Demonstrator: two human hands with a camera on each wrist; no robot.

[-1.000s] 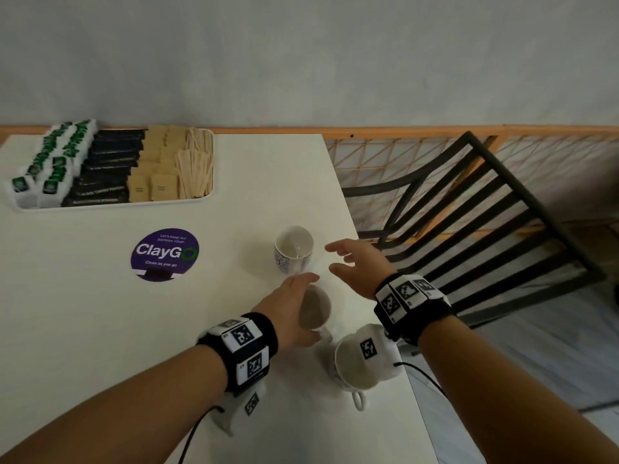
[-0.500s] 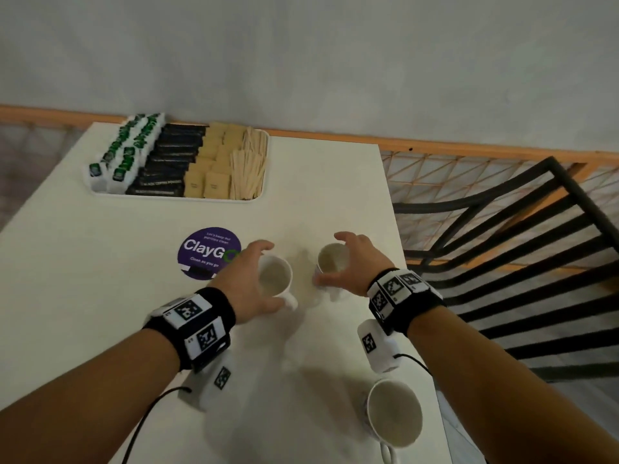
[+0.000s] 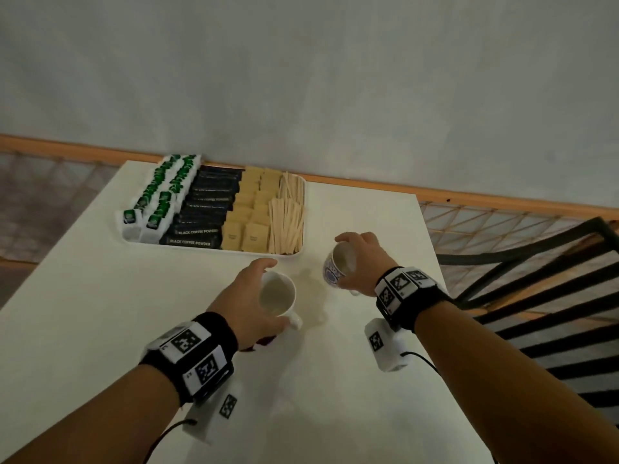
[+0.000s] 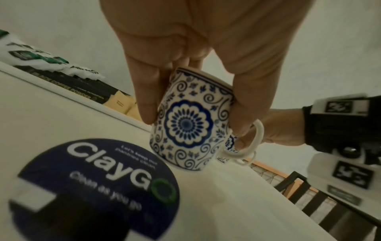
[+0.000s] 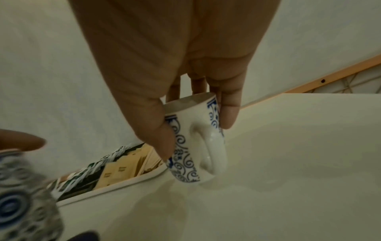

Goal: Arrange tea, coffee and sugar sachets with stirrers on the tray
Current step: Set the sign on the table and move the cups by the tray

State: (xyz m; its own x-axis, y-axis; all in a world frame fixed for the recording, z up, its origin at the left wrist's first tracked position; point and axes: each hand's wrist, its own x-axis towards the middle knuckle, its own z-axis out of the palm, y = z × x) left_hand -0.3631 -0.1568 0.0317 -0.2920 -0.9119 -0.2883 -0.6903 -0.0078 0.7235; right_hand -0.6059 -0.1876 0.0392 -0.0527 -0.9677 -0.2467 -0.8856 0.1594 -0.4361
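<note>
A white tray (image 3: 234, 252) at the table's far left holds rows of green-and-white tea sachets (image 3: 160, 195), black coffee sachets (image 3: 207, 209), tan sugar sachets (image 3: 251, 216) and wooden stirrers (image 3: 286, 219). My left hand (image 3: 254, 289) grips a blue-patterned cup (image 4: 189, 124) by its rim from above, just in front of the tray. My right hand (image 3: 358, 259) holds a second patterned cup (image 5: 193, 143) the same way, to the right of the tray's near corner. Both cups are tilted and empty; whether they touch the table I cannot tell.
A round purple ClayGo sticker (image 4: 98, 184) lies on the white table (image 3: 100, 313) under my left wrist. A black slatted chair (image 3: 536, 296) stands past the table's right edge. A wall and an orange rail run behind the tray.
Each hand has taken hold of a cup and carried it forward toward the tray. The third cup near the front edge has left the view.
</note>
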